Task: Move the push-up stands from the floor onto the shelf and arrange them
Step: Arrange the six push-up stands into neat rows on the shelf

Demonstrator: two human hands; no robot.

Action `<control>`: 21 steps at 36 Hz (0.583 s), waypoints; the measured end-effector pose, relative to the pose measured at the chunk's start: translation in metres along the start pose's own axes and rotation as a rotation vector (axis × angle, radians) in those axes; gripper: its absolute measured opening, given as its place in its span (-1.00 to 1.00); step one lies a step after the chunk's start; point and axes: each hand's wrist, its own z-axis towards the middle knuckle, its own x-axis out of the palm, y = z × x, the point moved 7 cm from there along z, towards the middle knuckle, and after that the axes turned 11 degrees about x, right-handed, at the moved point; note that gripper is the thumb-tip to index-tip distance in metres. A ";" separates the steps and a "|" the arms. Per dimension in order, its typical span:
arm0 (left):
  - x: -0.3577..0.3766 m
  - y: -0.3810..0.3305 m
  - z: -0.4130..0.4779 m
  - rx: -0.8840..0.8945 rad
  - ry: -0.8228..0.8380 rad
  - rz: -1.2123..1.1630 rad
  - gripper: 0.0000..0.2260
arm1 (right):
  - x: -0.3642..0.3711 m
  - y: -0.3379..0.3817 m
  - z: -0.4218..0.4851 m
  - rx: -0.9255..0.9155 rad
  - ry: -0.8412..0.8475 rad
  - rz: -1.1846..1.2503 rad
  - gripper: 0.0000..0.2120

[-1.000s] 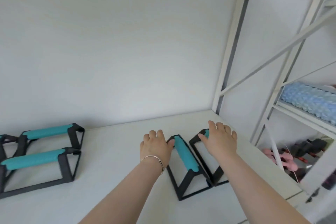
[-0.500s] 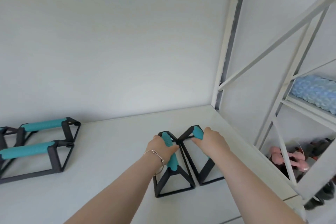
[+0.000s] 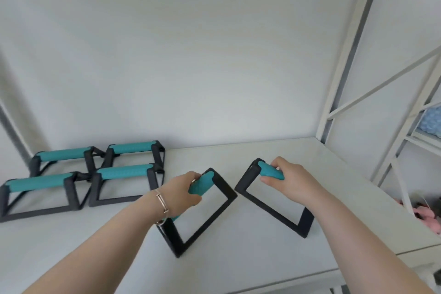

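1. Four push-up stands (image 3: 95,174) sit in a two-by-two block at the left of the white shelf (image 3: 238,270), teal grips up.
2. The left hand (image 3: 183,190), bracelet (image 3: 162,205) at the wrist, is wrapped tight around the teal grip of the left stand (image 3: 202,222).
3. The right hand (image 3: 290,180) is clenched on the grip of the right stand (image 3: 274,207); both frames angle toward each other, far corners close together.

No text, label, brand, number or sign can be read on anything in view.
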 end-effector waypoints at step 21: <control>-0.109 0.232 -0.183 0.007 0.066 0.292 -0.58 | 0.203 0.269 -0.111 -0.382 0.184 -0.205 -0.60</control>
